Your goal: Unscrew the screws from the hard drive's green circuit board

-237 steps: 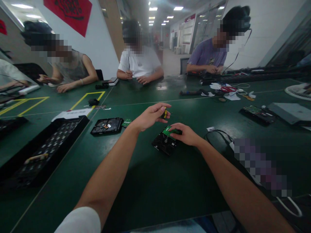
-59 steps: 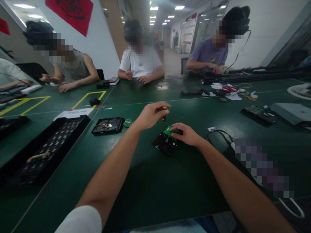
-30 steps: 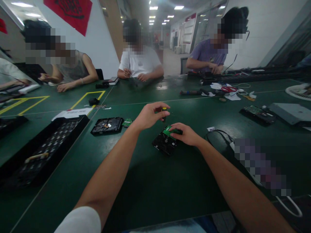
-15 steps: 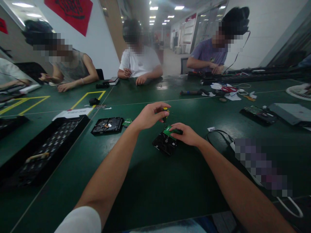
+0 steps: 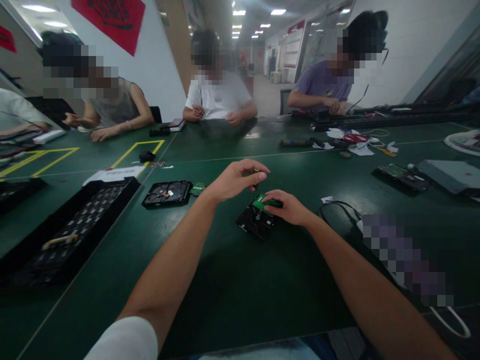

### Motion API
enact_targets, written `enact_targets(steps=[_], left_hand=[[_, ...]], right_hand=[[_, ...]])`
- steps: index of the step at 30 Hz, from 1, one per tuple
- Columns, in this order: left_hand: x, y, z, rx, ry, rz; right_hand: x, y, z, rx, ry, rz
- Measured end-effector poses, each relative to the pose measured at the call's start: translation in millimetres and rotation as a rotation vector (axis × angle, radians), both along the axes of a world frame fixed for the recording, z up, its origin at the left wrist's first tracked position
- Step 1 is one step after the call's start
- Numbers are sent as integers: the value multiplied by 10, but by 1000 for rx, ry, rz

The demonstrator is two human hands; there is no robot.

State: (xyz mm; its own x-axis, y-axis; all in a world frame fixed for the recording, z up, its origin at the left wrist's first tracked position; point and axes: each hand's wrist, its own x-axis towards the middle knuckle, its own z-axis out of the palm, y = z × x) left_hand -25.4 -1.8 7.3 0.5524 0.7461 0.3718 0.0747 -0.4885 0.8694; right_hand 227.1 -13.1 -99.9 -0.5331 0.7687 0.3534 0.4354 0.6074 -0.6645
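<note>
Driver [image 5: 256,186] top now mostly hidden in loosely curled left hand [image 5: 240,178], likely mid-turn; right hand [image 5: 288,206] half-curled on drive [image 5: 253,223], hold unclear.

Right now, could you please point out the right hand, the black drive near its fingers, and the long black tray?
Right hand [image 5: 288,207], head view: back of hand.
Black drive [image 5: 254,221], head view: dark casing.
Long tray [image 5: 107,218], head view: side wall.

Ceiling lights [image 5: 278,12] glow above a dim, softly shadowed green table [image 5: 292,280], upper centre hazy, edges stretched.
</note>
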Motion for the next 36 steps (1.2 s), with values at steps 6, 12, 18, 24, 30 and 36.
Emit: enact_targets(steps=[6,12,18,24,30,36], left_hand=[[-11,1,24,-18,-14,45],[36,-4,15,-282,-156,-47],[56,8,-1,-171,-111,104],[35,-6,19,-103,-61,129],[19,-4,21,-126,-76,75],[5,-21,41,-192,-91,-13]], right_hand=[[-3,-8,6,-11,9,7],[-7,-22,7,-18,9,4],[8,10,-25,-18,15,-2],[1,-5,-7,-27,19,3],[-11,-9,-17,-14,31,10],[-1,-1,-27,-11,22,7]])
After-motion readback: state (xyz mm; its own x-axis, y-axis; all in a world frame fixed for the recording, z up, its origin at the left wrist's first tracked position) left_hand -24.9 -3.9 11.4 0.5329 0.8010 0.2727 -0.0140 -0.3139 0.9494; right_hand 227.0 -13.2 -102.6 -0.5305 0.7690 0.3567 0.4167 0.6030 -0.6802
